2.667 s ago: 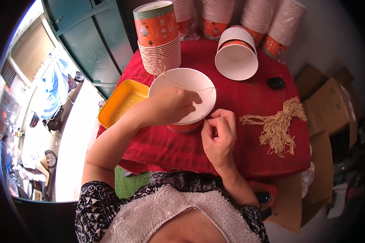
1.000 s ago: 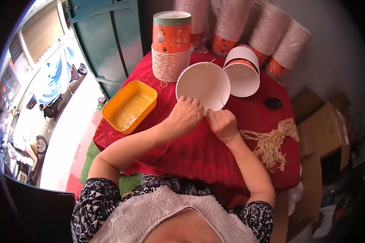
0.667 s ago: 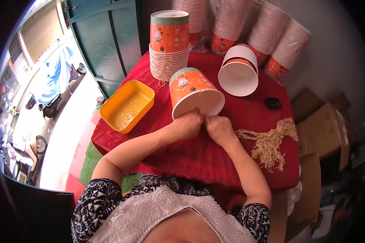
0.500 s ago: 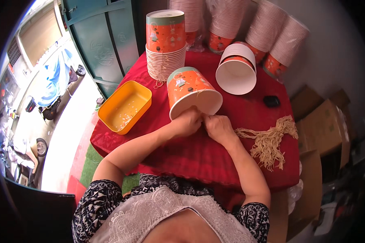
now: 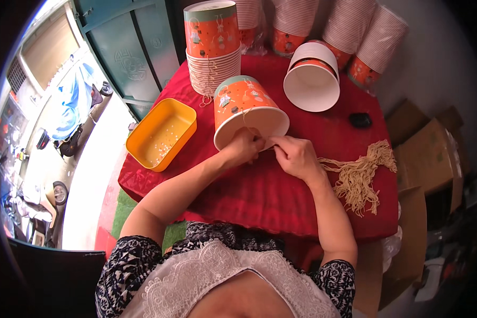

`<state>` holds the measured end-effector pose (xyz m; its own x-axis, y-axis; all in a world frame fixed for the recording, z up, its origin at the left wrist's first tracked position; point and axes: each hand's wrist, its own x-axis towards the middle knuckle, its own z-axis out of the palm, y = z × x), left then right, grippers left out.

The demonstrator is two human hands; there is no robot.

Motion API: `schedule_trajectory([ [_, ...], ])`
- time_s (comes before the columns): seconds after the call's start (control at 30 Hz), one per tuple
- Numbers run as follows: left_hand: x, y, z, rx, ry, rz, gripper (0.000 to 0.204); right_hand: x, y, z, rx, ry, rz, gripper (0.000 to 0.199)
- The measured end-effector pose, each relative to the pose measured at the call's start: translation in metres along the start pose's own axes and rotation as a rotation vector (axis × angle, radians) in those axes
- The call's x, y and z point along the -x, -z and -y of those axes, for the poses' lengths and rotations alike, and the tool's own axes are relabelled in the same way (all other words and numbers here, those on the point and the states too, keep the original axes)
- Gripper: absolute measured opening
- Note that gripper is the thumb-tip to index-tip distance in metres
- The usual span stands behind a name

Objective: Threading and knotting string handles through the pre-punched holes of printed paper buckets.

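Note:
An orange paper tub [image 5: 241, 95] with a grey-green base band lies tipped on the table, its white mouth facing me. A thin beige string hangs over its rim into the mouth. My left hand [image 5: 244, 146] is at the lower part of the mouth, its fingers curled and pinching the string. Just right of it, my right hand [image 5: 298, 157] pinches the string too, thumb against forefinger. The fingertips of both hands are close together, and the exact loop between them is too small to make out. Beside my right wrist lies a bundle of beige strings [image 5: 363, 175].
On the red-covered table [image 5: 270, 206] are a yellow bin [image 5: 161, 135] with small white bits, a tall stack of orange tubs [image 5: 212, 47], a white-mouthed tub [image 5: 311, 87] on its side and a black object [image 5: 360, 120]. Wrapped tub stacks [image 5: 350, 26] stand behind; cardboard boxes [image 5: 426, 159] are at right.
My right hand has drawn slightly away to the right from the tub's mouth. My left hand has opened a small gap from it, and a string now shows over the rim.

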<state>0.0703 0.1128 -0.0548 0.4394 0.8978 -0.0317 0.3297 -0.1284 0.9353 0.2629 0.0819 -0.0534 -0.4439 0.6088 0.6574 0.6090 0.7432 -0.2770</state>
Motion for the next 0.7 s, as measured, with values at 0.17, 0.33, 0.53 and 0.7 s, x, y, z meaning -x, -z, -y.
schedule_trajectory([
  [0.17,0.000,0.001,0.006,-0.001,0.070,0.029,0.017,-0.013,0.025,0.018,-0.064,-0.001,-0.086,0.025],
  [0.33,-0.001,0.000,0.020,0.010,-0.050,0.075,0.015,-0.017,0.031,0.025,-0.074,0.087,-0.152,0.034],
  [0.53,0.000,-0.006,0.021,0.004,-0.147,0.070,0.013,-0.024,0.017,0.040,-0.123,0.225,-0.206,0.038],
  [0.7,-0.007,-0.006,0.038,-0.208,-0.510,-0.118,0.008,-0.023,0.004,0.072,0.017,0.499,-0.067,0.031],
])
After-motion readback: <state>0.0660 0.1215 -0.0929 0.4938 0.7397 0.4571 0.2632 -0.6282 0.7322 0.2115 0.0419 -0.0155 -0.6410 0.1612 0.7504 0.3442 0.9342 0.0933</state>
